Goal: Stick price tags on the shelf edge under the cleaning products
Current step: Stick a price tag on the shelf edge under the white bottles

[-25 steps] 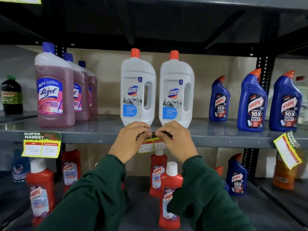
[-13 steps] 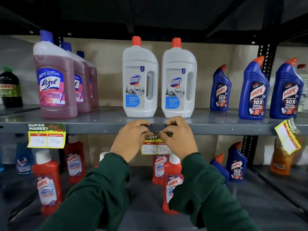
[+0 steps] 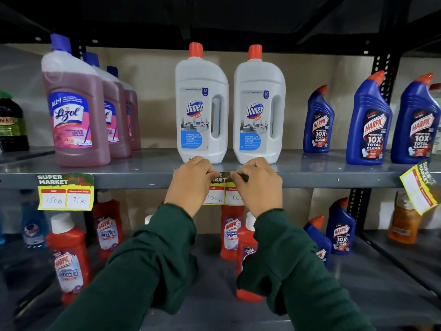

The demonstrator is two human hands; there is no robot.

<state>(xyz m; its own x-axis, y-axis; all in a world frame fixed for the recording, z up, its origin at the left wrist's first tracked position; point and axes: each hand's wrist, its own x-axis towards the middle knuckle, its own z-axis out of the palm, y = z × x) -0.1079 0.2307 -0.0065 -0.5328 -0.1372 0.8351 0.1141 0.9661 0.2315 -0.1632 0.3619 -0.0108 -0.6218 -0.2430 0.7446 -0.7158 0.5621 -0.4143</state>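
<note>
Lighting: even, moderately bright frontal light on the middle shelf (image 3: 143,172); underside of upper shelf (image 3: 214,17) in deep shadow. Lower shelf dimmer. Soft sheen on white bottles (image 3: 201,103). Wide-angle bowing at edges; left red bottles (image 3: 68,256) blurred.

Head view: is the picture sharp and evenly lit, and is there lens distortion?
Head view: the two white bottles and the price tag between the left hand and right hand are sharp; the red bottles lower left are blurred; the top is dark; the shelf edge bows, and the blue bottles lean at the right, from the wide-angle lens.
</note>
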